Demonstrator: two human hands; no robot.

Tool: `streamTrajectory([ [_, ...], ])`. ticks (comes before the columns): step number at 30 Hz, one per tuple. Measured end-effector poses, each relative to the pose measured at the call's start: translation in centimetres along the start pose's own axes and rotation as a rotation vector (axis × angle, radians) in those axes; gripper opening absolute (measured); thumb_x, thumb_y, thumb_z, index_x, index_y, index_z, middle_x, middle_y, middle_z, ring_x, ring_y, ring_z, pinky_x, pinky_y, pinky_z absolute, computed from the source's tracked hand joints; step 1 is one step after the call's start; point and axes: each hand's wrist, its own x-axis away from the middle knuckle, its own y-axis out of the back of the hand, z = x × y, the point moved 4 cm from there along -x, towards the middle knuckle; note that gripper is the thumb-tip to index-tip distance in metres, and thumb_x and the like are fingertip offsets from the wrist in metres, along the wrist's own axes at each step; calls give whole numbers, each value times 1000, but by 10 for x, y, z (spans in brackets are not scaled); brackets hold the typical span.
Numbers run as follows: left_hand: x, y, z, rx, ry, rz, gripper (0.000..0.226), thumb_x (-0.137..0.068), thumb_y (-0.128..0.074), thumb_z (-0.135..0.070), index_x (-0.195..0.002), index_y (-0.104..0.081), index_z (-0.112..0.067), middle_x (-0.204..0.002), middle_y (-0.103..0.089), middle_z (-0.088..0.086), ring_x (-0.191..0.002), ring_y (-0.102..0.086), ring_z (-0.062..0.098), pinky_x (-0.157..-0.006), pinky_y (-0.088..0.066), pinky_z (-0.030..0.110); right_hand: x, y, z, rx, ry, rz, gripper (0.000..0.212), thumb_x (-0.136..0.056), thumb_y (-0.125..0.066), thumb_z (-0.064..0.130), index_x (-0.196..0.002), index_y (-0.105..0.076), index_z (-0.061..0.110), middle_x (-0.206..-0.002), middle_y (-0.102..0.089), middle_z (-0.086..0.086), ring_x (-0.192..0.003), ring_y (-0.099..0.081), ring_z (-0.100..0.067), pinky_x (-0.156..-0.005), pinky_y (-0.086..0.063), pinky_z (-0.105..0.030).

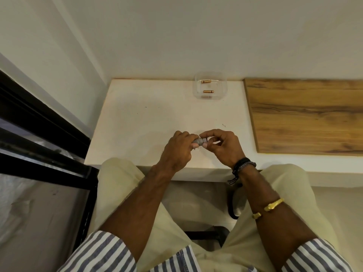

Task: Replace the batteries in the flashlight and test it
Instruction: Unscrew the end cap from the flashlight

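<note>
A small grey flashlight (200, 141) is held level just above the white table (149, 122), near its front edge. My left hand (179, 152) wraps around its left part and hides most of the body. The thumb and fingers of my right hand (222, 146) pinch its right end, where a darker ring shows. At the back of the table stands a clear plastic container (224, 85) with two copper-coloured batteries (208, 92) lying in it, apart from each other.
A wood-grain surface (306, 116) adjoins the table on the right. A black-framed glass panel (45, 134) runs along the left. The white wall stands right behind the table. My knees in pale trousers sit under the front edge.
</note>
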Motion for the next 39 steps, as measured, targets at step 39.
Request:
streamTrajectory([
  [39,1,-3,9,90,22,-63,28,-97,-54,-10,-124,-62,-12,-110,-67,9,-97,-49,21,-79,-46,35,1,9,6,10,24,-46,27,-86,-78,5,-110,-77,14,-104,-73,0,-95,-69,-18,-88,-60,-34],
])
